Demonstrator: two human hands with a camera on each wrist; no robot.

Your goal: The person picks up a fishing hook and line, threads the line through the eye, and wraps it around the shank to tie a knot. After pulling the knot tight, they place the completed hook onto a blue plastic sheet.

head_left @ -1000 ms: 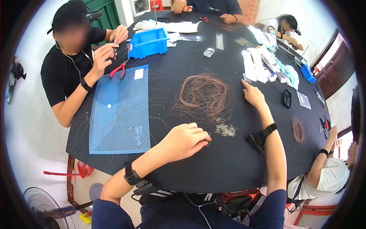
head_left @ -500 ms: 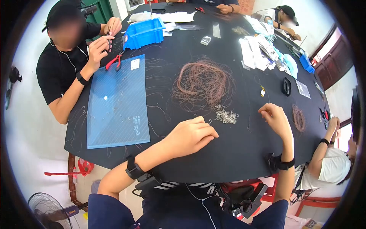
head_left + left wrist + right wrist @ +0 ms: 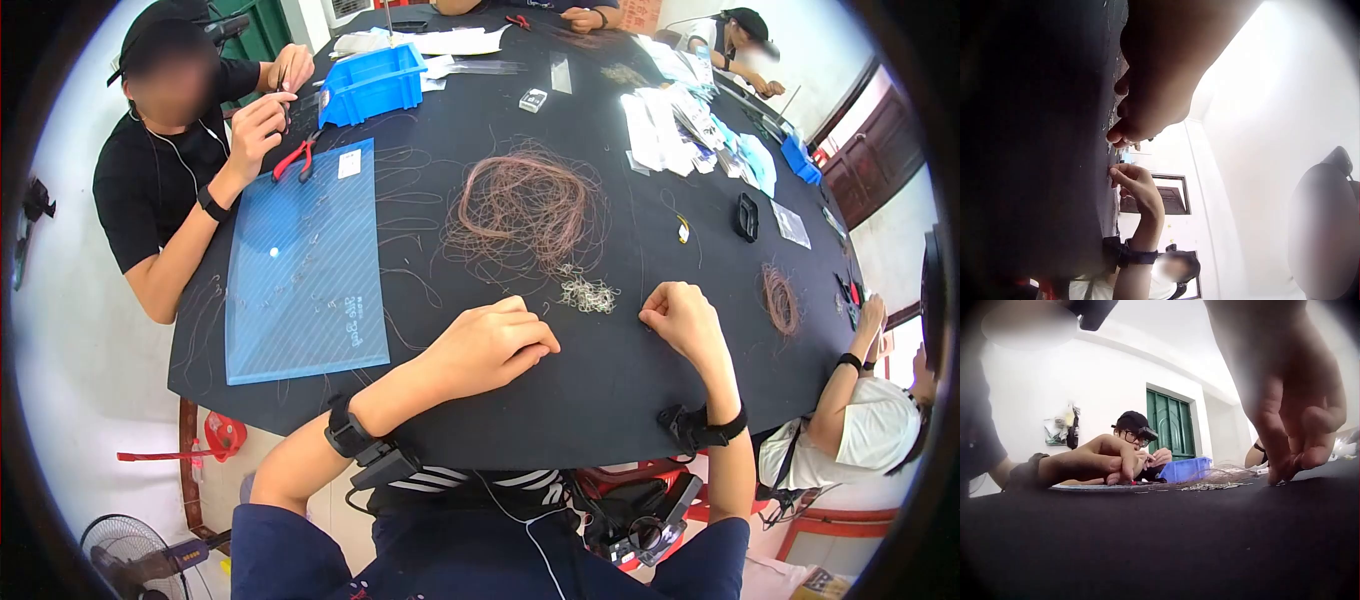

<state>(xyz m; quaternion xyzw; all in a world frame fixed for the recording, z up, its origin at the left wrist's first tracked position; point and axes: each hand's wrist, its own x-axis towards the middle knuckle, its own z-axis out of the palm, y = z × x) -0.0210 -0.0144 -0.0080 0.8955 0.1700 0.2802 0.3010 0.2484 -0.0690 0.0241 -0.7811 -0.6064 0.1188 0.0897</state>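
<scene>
My left hand (image 3: pixel 490 348) is low over the table with thumb and forefinger pinched together; the small hook between them is hidden by the fingers in the head view. Beyond its fingertips lies a pile of small metal hooks (image 3: pixel 588 294), at the near edge of a tangled bundle of brown line (image 3: pixel 525 212). To the right of the pile, my right hand (image 3: pixel 685 320) bends down, its thumb and forefinger tips close together at the table. A thin dark line runs towards those tips; whether they grip it cannot be made out. In the right wrist view, the right hand (image 3: pixel 1300 419) reaches the tabletop.
A blue translucent file bag (image 3: pixel 305 265) with loose lines lies left, below red-handled pliers (image 3: pixel 293 162) and a blue bin (image 3: pixel 372 86). White packets (image 3: pixel 665 130), a black holder (image 3: pixel 746 218) and a smaller line coil (image 3: pixel 780 300) are right. Other people sit around the table.
My right hand has drawn back from near the white packets towards me, then shifted left to beside the hook pile, its pointing finger now bent. The left hand has stayed low near the pile.
</scene>
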